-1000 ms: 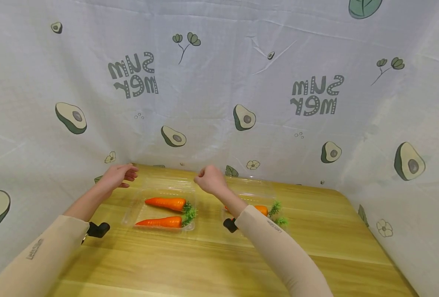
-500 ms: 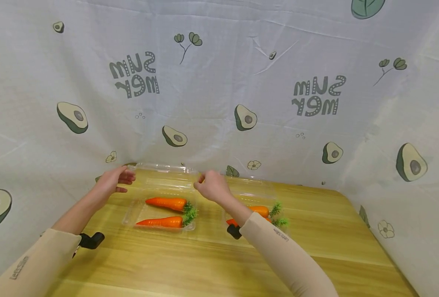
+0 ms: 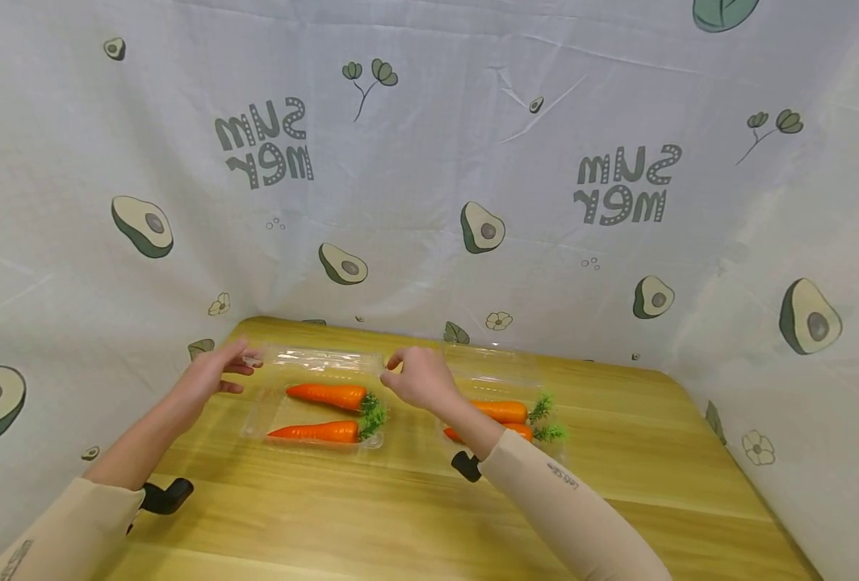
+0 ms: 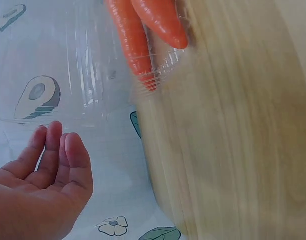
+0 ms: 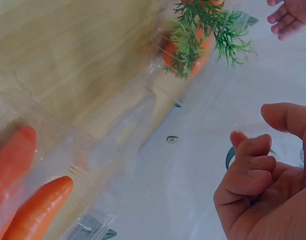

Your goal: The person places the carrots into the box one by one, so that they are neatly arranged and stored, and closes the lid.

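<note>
In the head view my left hand [image 3: 211, 375] reaches the left corner of a clear plastic lid [image 3: 320, 361], its fingers loosely extended at the edge. At the lid's right corner is my right hand [image 3: 422, 378], with curled fingers and the thumb around the edge. The lid stands tilted over the back of its clear box [image 3: 253, 428]. Inside this box lie two orange carrots, one farther back [image 3: 331, 396] and one nearer [image 3: 320, 433], green tops to the right. The left wrist view shows fingertips right at the lid's edge.
To the right, a second clear box with its lid [image 3: 498, 367] folded back holds two carrots [image 3: 502, 411], partly behind my right forearm. A white curtain [image 3: 415, 161] printed with avocados hangs behind the wooden table [image 3: 371, 508]. Black mounts [image 3: 168, 496] sit at my wrists.
The left box's lid has come up from lying back and now tilts forward, its free edge lower than half a second ago. Both hands have moved slightly toward me with it.
</note>
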### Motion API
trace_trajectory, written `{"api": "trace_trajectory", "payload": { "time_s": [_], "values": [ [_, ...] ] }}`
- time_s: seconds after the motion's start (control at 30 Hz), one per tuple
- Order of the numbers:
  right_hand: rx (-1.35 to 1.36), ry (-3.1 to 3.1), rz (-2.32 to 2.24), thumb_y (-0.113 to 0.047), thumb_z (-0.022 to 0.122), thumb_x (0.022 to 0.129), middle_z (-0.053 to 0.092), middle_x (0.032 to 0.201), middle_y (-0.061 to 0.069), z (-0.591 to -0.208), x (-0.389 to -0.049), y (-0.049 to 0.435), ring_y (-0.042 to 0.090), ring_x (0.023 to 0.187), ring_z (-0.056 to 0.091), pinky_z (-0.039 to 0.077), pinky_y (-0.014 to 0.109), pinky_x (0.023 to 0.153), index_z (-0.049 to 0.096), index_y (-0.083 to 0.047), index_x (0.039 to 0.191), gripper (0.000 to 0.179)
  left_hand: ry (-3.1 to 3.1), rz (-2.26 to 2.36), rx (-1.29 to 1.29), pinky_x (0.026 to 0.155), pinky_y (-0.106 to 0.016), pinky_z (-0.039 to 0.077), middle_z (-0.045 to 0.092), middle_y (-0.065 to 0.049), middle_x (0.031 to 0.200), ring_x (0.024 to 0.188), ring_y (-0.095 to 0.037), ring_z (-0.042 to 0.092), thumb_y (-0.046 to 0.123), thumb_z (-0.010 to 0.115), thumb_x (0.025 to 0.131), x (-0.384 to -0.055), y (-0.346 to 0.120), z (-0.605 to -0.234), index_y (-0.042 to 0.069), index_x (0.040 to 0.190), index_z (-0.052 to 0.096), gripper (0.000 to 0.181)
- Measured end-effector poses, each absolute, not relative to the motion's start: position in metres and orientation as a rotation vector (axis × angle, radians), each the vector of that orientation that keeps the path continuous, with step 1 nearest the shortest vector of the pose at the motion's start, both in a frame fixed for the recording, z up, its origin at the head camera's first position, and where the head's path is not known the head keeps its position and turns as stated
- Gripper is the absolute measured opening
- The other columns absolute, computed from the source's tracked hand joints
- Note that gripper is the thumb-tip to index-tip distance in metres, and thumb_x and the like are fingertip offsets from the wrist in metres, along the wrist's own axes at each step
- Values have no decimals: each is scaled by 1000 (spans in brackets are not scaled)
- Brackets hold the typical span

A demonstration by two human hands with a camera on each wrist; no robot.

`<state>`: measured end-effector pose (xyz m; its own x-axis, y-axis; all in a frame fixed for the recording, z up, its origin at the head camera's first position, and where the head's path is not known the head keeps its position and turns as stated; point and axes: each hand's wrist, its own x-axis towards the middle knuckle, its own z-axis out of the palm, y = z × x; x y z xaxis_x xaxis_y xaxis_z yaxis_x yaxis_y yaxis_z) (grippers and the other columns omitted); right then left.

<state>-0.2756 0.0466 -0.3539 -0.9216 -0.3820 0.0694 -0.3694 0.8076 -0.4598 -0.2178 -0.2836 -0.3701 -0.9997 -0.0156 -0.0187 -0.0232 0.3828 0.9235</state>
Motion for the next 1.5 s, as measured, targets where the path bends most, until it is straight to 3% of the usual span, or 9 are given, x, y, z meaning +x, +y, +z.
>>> {"api": "trace_trajectory", "payload": {
  "time_s": [0.13,0.27,0.5,0.67,0.9,1.23,1.5],
  "values": [
    [-600,2942,-728,-34,69,94,73,105,6,-356,-272,47,15,59,55,45,31,55,73,-13,116,30,2657,1721,-20,85,-35,56,64,-16,125,104,-16,57,48,41,107,-213,-282,-374,-6,134,58,63],
    [-591,2943,-695,-34,71,93,73,103,5,-359,-268,48,14,67,59,47,31,58,72,-14,118,33,2694,1655,25,84,-34,55,57,-24,137,118,-30,51,45,43,107,-207,-280,-380,-5,140,55,60],
    [-587,2939,-671,-31,72,91,60,69,-2,-365,-262,49,12,55,48,36,27,48,69,-14,125,38,2713,1559,54,86,-37,52,46,-28,150,127,-42,50,40,42,108,-198,-279,-389,-2,150,44,58],
    [-610,2962,-663,-36,71,91,51,58,-4,-373,-257,50,11,48,42,31,27,44,67,-15,127,42,2762,1532,73,82,-33,53,50,-27,146,127,-41,51,32,47,108,-194,-278,-395,-2,149,45,53],
    [-598,2954,-672,-31,74,89,39,52,-7,-380,-250,50,10,43,33,26,25,42,63,-15,133,48,2744,1475,60,83,-38,52,50,-29,143,128,-44,50,31,46,108,-189,-279,-401,-6,150,38,56],
    [-618,2940,-684,-29,73,90,34,49,-8,-384,-244,53,9,41,29,24,25,42,59,-15,138,51,2748,1401,25,77,-35,51,59,-25,128,109,-33,58,26,50,106,-182,-277,-403,-9,145,42,53],
    [-634,2918,-715,-24,70,91,36,49,-8,-387,-240,55,9,41,29,23,25,42,56,-14,142,53,2689,1334,-60,72,-35,47,61,-23,120,97,-28,56,30,50,105,-181,-278,-403,-10,142,45,55]
  ]
}}
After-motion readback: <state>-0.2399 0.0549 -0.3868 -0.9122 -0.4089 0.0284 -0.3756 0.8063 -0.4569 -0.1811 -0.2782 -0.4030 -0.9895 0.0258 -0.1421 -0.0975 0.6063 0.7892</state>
